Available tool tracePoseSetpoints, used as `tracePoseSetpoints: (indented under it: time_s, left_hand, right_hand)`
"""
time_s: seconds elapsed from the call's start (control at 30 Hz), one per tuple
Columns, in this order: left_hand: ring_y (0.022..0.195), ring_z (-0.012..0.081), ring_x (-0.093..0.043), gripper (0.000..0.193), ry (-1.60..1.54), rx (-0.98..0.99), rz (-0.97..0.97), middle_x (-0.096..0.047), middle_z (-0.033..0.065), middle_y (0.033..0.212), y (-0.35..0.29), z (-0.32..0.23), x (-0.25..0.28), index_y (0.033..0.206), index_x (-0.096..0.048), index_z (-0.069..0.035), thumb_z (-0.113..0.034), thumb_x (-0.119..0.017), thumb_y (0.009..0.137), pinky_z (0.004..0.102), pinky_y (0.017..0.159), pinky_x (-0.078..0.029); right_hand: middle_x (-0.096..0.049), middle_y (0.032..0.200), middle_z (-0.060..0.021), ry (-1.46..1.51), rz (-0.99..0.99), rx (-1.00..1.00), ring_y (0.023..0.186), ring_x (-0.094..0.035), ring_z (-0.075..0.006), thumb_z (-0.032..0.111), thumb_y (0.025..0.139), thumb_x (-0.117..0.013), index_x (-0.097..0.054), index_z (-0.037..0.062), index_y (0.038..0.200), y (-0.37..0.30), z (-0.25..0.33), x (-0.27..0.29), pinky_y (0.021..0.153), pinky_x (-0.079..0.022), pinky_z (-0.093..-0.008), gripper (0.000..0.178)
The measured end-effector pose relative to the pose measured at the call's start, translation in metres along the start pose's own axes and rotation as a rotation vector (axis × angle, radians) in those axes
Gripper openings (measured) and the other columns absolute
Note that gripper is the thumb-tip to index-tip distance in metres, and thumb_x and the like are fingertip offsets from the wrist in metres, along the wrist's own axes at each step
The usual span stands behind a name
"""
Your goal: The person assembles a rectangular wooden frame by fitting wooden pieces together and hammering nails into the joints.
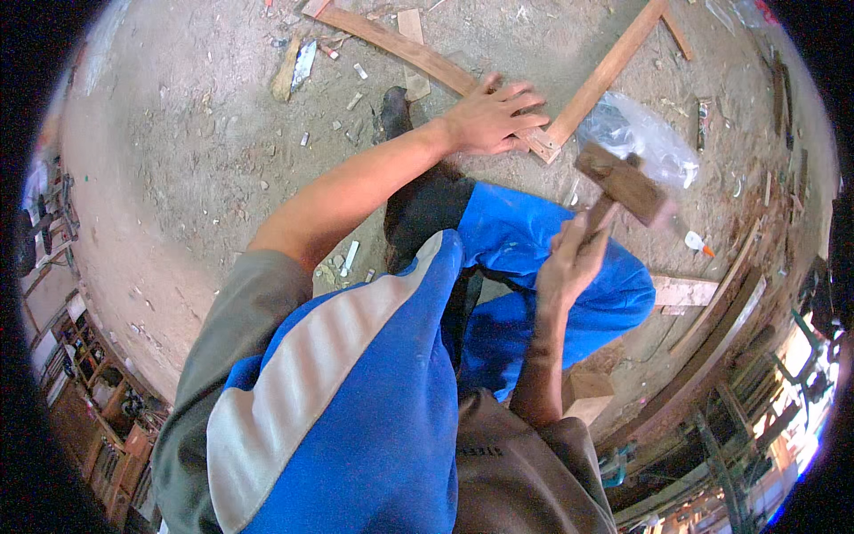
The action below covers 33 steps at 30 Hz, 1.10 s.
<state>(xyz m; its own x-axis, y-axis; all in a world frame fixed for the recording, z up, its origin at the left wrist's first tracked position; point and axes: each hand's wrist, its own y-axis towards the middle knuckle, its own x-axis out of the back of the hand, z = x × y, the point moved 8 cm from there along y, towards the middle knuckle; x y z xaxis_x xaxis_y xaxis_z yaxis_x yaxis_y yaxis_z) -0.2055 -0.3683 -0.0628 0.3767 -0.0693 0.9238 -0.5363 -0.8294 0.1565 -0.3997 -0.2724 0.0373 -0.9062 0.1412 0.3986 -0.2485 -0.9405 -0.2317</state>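
My left hand (495,117) lies across a wooden frame (400,52) on the ground, close to the corner where two strips meet. Its fingers are stretched out and apart over the wood, slightly blurred. My right hand (571,264) is closed round the handle of a wooden mallet (620,183), raised above my bent right knee. The block-shaped mallet head is to the right of the frame's corner and apart from it. One strip (609,76) runs from that corner to the top edge of the view.
Crumpled clear plastic (636,133) lies beside the corner. A small white bottle with an orange tip (698,243) is further right. Wood scraps and chips are scattered over the dirt floor. Long boards (712,343) lie at the right, and a cluttered shelf (102,392) stands at the left.
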Motion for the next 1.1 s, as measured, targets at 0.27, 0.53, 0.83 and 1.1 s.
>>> tracePoseSetpoints:
  time_s: [0.27, 0.53, 0.83, 1.1]
  left_hand:
    - [0.152, 0.0282, -0.023, 0.074, 0.034, 0.048, -0.042, -0.027, 0.0037, 0.165, -0.001, -0.004, 0.002, 0.158, -0.029, -0.031, -0.046, -0.059, 0.093, 0.0703, 0.117, -0.010]
    - [0.151, 0.0260, -0.026, 0.075, 0.141, 0.051, -0.019, -0.030, 0.0006, 0.163, 0.000, -0.006, -0.002, 0.157, -0.031, -0.032, -0.055, -0.059, 0.091, 0.0724, 0.116, -0.012]
    - [0.151, 0.0264, -0.027, 0.071, 0.175, 0.054, 0.014, -0.033, 0.0008, 0.162, 0.003, 0.001, -0.007, 0.157, -0.032, -0.032, -0.050, -0.057, 0.093, 0.0722, 0.115, -0.013]
    - [0.153, 0.0251, -0.022, 0.090, 0.104, 0.103, 0.110, -0.023, -0.0022, 0.166, 0.004, 0.001, -0.012, 0.159, -0.024, -0.032, -0.042, -0.071, 0.083, 0.0694, 0.117, -0.016]
  right_hand:
    - [-0.058, 0.078, -0.0079, -0.386, 0.028, 0.408, 0.065, -0.053, -0.0147, 0.021, 0.107, -0.049, -0.056, -0.0041, 0.117, 0.016, 0.005, -0.011, 0.059, -0.046, -0.0318, 0.028]
    - [-0.065, 0.084, -0.0259, -0.476, 0.044, 0.580, 0.069, -0.061, -0.0413, 0.016, 0.101, -0.053, -0.056, -0.0068, 0.111, 0.014, 0.014, -0.010, 0.066, -0.049, -0.0453, 0.024]
    - [-0.067, 0.099, -0.0302, -0.649, 0.312, 0.279, 0.092, -0.066, -0.0480, 0.014, 0.102, -0.052, -0.055, -0.0076, 0.115, 0.024, 0.000, -0.026, 0.079, -0.053, -0.0450, 0.025]
    - [-0.062, 0.077, -0.0316, -0.643, 0.267, 0.336, 0.073, -0.062, -0.0519, 0.015, 0.100, -0.054, -0.058, -0.0047, 0.105, 0.026, -0.007, -0.029, 0.062, -0.047, -0.0532, 0.020]
